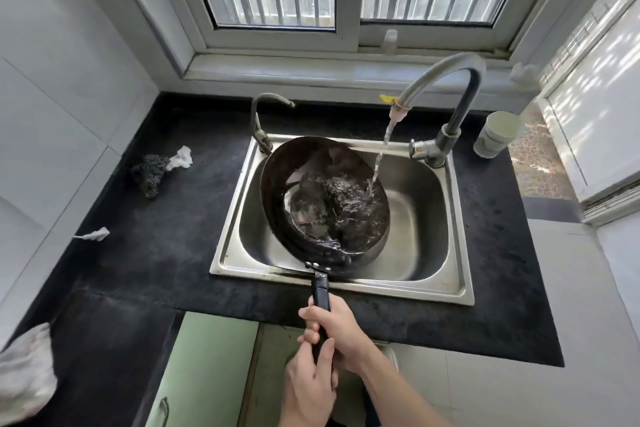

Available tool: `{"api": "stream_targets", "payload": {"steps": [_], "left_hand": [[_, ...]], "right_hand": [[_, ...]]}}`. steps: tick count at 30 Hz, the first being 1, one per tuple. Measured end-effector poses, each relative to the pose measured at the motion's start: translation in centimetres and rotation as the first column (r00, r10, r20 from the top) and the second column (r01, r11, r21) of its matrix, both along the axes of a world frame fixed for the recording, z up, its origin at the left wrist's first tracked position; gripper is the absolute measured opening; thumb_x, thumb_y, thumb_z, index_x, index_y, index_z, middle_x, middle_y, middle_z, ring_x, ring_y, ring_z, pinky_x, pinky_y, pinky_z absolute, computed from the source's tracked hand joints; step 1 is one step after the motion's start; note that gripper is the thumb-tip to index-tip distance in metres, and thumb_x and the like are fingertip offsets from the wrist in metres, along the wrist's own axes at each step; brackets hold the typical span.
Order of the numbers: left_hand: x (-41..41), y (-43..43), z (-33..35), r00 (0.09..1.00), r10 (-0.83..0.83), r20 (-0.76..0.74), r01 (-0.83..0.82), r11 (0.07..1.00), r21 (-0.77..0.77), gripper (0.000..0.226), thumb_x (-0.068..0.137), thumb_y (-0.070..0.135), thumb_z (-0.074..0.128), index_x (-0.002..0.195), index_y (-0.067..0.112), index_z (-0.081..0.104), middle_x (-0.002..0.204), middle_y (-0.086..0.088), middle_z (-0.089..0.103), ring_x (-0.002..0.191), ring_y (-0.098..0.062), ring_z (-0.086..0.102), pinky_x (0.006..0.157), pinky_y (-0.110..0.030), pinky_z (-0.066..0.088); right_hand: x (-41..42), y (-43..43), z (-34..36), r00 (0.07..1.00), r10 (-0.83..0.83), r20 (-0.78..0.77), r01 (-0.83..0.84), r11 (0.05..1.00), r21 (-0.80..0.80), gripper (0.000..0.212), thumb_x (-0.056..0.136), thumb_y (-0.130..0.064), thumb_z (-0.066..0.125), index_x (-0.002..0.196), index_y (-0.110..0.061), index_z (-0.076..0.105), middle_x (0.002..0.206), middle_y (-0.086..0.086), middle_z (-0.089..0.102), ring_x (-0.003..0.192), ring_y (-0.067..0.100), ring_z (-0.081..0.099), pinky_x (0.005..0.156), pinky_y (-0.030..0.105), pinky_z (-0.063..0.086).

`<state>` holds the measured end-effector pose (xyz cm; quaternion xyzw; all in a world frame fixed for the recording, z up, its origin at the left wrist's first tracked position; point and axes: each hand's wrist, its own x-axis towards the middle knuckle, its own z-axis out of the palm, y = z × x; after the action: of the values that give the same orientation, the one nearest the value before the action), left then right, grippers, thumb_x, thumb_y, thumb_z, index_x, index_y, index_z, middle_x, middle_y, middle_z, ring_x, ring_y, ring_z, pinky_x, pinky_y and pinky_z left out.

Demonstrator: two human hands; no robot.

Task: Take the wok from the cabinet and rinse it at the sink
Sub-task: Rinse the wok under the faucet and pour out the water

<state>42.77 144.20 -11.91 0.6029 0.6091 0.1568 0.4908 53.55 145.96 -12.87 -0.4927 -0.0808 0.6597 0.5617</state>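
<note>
Now under the tap: a dark round wok (322,198) sits tilted in the steel sink (426,218) at centre frame, with water pooling inside.
Both hands clamp its straight black handle (320,291) at lower centre, right hand (334,328) ahead, left hand (310,388) behind. A stream falls from the curved faucet (463,107). Black speckled counter (156,253) surrounds the basin.

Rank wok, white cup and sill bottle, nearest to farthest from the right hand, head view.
1. wok: handle gripped in the right hand, straight ahead.
2. white cup: on the counter, back right.
3. bottle: on the window sill, farthest back.
</note>
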Motion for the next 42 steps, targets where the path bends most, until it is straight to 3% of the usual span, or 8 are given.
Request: {"api": "stream_targets", "payload": {"steps": [5,9,15,18,23,27,30,42], "left_hand": [[1.0,0.2,0.6,0.999,-0.036,0.034,0.036,0.999,-0.003,0.018,0.094,0.023,0.059,0.077,0.028,0.063,0.046,0.014,0.062,0.045,0.001,0.059,0.051,-0.012,0.044],[1.7,-0.1,0.2,0.992,0.009,0.126,0.01,0.988,-0.151,0.024,0.096,0.033,0.054,0.08,0.02,0.066,0.045,0.0,0.059,0.041,-0.014,0.056,0.055,-0.033,0.048],[2.2,-1.0,-0.7,0.981,0.058,0.185,-0.009,0.967,-0.254,0.024,0.096,0.038,0.052,0.093,0.022,0.069,0.074,-0.002,0.072,0.074,-0.015,0.067,0.061,-0.014,0.045],[2.8,-1.5,-0.6,0.98,0.039,0.195,0.028,0.944,-0.329,0.055,0.075,0.067,0.049,0.087,0.018,0.072,0.059,-0.002,0.069,0.059,-0.022,0.065,0.058,-0.03,0.046],[3.9,-2.4,-0.2,0.96,0.084,0.266,0.031,0.916,-0.399,0.036,0.095,0.048,0.049,0.088,0.018,0.068,0.046,0.0,0.057,0.036,-0.014,0.05,0.042,-0.029,0.037],[3.7,-2.6,0.3,0.963,0.052,0.264,0.038,0.946,-0.322,0.017,0.096,0.036,0.051,0.089,0.029,0.065,0.049,0.001,0.061,0.043,-0.012,0.057,0.048,-0.025,0.043],[3.4,-2.6,0.1,0.984,0.041,0.171,0.004,0.968,-0.252,0.027,0.096,0.023,0.056,0.119,0.014,0.066,0.085,-0.001,0.072,0.087,-0.016,0.069,0.066,-0.013,0.045],[2.1,-1.9,1.0,1.0,-0.018,-0.019,0.015,0.993,-0.114,0.025,0.093,0.02,0.06,0.117,0.015,0.064,0.048,0.052,0.044,0.07,0.024,0.055,0.058,0.001,0.04]], "right_hand": [[1.1,0.3,0.4,0.999,0.02,0.047,-0.019,1.0,-0.018,0.029,0.092,0.006,0.056,0.075,-0.013,0.043,0.056,0.002,0.043,0.043,0.013,0.042,0.06,0.033,0.055],[1.6,-0.2,0.4,0.988,0.037,0.148,-0.027,0.997,-0.072,0.026,0.091,0.001,0.061,0.074,-0.01,0.045,0.057,0.005,0.047,0.044,0.015,0.046,0.06,0.035,0.055],[2.2,-1.8,0.2,0.948,0.046,0.316,0.016,0.982,-0.191,0.017,0.09,-0.009,0.065,0.086,-0.008,0.049,0.06,0.006,0.056,0.046,0.016,0.054,0.058,0.035,0.054],[2.7,-2.6,0.3,0.924,0.045,0.38,0.053,0.968,-0.243,0.015,0.09,-0.007,0.064,0.085,-0.007,0.05,0.06,0.006,0.059,0.045,0.016,0.057,0.054,0.033,0.054],[3.3,-3.5,0.3,0.899,0.051,0.435,0.08,0.958,-0.277,0.017,0.089,-0.009,0.065,0.084,-0.008,0.049,0.059,0.005,0.061,0.046,0.016,0.057,0.055,0.034,0.053],[3.4,-4.0,-0.1,0.928,0.031,0.37,0.052,0.976,-0.212,0.017,0.087,-0.008,0.066,0.086,-0.008,0.048,0.059,0.006,0.057,0.047,0.018,0.054,0.057,0.035,0.053],[3.1,-3.8,-0.4,0.957,0.011,0.289,0.035,0.987,-0.154,0.019,0.089,-0.003,0.065,0.085,-0.009,0.047,0.059,0.007,0.054,0.047,0.018,0.05,0.057,0.034,0.053],[1.7,-1.9,-1.3,0.996,0.064,0.063,-0.064,0.998,0.007,0.028,0.091,0.004,0.061,0.081,-0.012,0.041,0.055,0.006,0.044,0.043,0.016,0.045,0.06,0.034,0.055]]}}
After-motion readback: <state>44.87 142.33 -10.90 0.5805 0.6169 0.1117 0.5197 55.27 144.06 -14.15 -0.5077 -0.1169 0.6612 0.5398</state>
